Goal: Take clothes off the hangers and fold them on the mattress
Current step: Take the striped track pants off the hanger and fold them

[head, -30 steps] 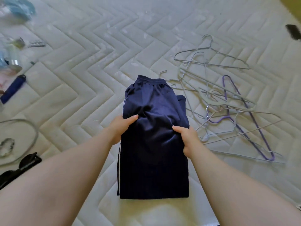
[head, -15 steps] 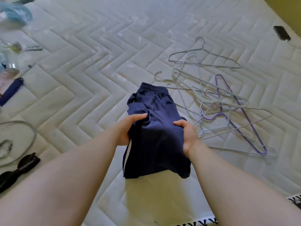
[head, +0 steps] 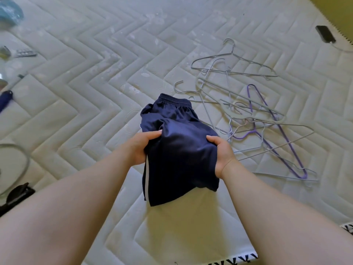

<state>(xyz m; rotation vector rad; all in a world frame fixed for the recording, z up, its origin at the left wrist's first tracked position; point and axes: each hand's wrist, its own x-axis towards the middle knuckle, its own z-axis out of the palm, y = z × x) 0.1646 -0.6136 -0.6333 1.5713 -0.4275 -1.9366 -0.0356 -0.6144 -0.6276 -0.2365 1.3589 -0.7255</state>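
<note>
A: Navy trousers [head: 179,150], shiny, white side stripe. Folded over on themselves, lifted off the mattress [head: 95,92] near the middle of its near edge; elastic waistband end drooping away toward the centre, near end hanging free.

B: Hands?

A: Left hand [head: 140,148] clamped on the left side of the bundle, thumb on top. Right hand [head: 222,152] clamped on the right side, fingers curled underneath. Both gripping cloth, nothing else.

B: Progress?

A: Judged as well along. Pile of bare wire hangers [head: 248,111] just right of the trousers, grey ones tangled with a purple hanger [head: 275,119]; no garment on any of them. One fold made in the trousers, probably another fold or a set-down to go. No stack of finished clothes in view, no clothed hangers in view; cannot tell how many remain.

B: Room to move?

A: Plenty. Bare quilting from the bundle out to the far edge and to the left. Near edge close beneath the forearms, patterned trim showing at the near right corner. Hanger hooks close to the right wrist: snag risk if swung that way. Phone [head: 325,33] on a cable at the far right corner, well apart. Blister pack [head: 25,53] and small clutter along the left edge, sunglasses [head: 16,195] at the near left, all well clear.
</note>
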